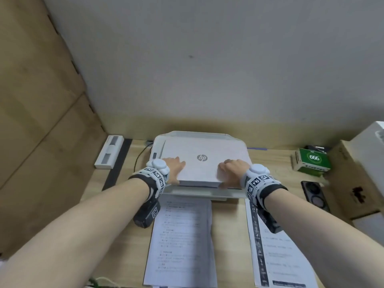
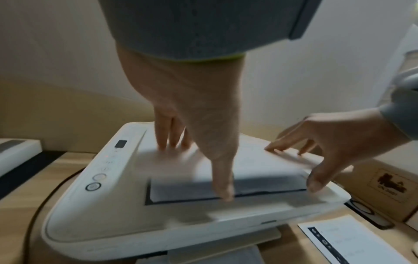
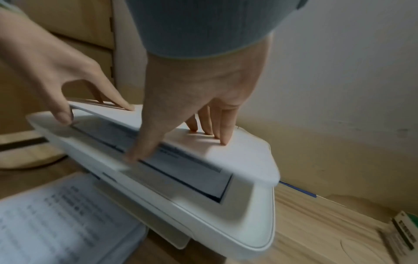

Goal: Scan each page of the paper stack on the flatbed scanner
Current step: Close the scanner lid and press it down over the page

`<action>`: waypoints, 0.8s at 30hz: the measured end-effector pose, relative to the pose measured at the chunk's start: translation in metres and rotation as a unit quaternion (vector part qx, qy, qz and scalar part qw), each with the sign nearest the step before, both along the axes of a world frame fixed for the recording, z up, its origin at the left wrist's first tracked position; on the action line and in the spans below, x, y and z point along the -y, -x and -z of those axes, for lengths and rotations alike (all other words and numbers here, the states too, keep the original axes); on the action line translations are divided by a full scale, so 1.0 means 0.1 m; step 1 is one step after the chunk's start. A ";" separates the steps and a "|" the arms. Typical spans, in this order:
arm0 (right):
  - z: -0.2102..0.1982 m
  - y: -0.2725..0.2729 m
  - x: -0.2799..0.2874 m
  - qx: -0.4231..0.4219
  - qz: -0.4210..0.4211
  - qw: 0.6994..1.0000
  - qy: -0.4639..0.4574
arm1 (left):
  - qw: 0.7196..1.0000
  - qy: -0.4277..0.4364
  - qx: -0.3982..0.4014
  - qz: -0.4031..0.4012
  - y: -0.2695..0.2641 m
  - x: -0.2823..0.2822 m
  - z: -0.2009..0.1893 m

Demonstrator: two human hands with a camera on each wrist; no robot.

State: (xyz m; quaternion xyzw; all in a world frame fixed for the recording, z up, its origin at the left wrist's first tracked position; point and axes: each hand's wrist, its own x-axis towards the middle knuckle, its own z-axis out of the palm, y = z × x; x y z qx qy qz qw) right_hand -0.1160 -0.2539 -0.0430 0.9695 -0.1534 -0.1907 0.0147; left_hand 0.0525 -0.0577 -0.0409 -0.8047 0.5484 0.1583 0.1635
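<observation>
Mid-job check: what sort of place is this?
Probably a small office or home desk: an HP scanner-printer on a wooden desk, printed pages laid out, and a cardboard box alongside.

R hand (image 3: 199, 85) pinches scanner lid (image 3: 248, 157) — ajar.

A plain grey-white wall (image 1: 207, 69) rises beyond both grips, matt and bare except for one small dark mark (image 1: 190, 57) high above them. Its foot, just past the left grip (image 1: 175, 169) and the right grip (image 1: 231, 169), carries a warm yellowish tint. Out to the left of the left grip stands a tall face of tan panels (image 1: 41, 111), crossed by slanting seams and meeting the wall in a stepped edge. Under the grips lies a light wood-grain bench (image 1: 228, 235), with a dark strip (image 1: 119, 161) running along it left of the left grip. The light is soft and even, with faint shadows.
</observation>
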 end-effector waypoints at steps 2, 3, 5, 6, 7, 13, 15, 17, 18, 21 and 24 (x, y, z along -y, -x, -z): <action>0.11 0.00 -0.02 0.006 0.026 0.999 -0.022 | 0.998 0.001 -0.055 -0.017 -0.02 -0.03 0.09; 0.13 -0.01 -0.01 0.024 0.057 0.997 -0.054 | 0.996 0.006 -0.079 -0.035 -0.05 -0.03 0.13; 0.13 -0.09 0.00 0.059 0.097 0.989 -0.090 | 0.991 0.031 -0.113 -0.068 -0.13 -0.06 0.15; 0.13 -0.19 0.01 0.070 0.089 0.989 -0.090 | 0.989 0.049 -0.111 -0.080 -0.22 -0.09 0.18; 0.11 -0.26 0.00 0.075 0.077 0.990 -0.089 | 0.989 0.057 -0.100 -0.093 -0.28 -0.12 0.20; 0.39 -0.92 -0.16 0.101 -0.052 0.986 -0.122 | 0.970 0.136 -0.063 -0.193 -0.59 -0.46 0.35; 0.54 -1.17 -0.26 0.106 -0.090 0.982 -0.130 | 0.955 0.148 -0.078 -0.244 -0.73 -0.60 0.43; 0.74 -1.35 -0.38 0.108 -0.110 0.980 -0.128 | 0.937 0.148 -0.094 -0.302 -0.85 -0.68 0.58; 0.79 -1.35 -0.45 0.124 -0.098 0.980 -0.123 | 0.930 0.151 -0.102 -0.320 -0.85 -0.69 0.62; 0.97 -1.37 -0.58 0.178 -0.050 0.975 -0.125 | 0.891 0.144 -0.153 -0.403 -0.88 -0.63 0.75; 1.03 -1.32 -0.62 0.201 -0.052 0.972 -0.113 | 0.841 0.165 -0.209 -0.472 -0.83 -0.56 0.90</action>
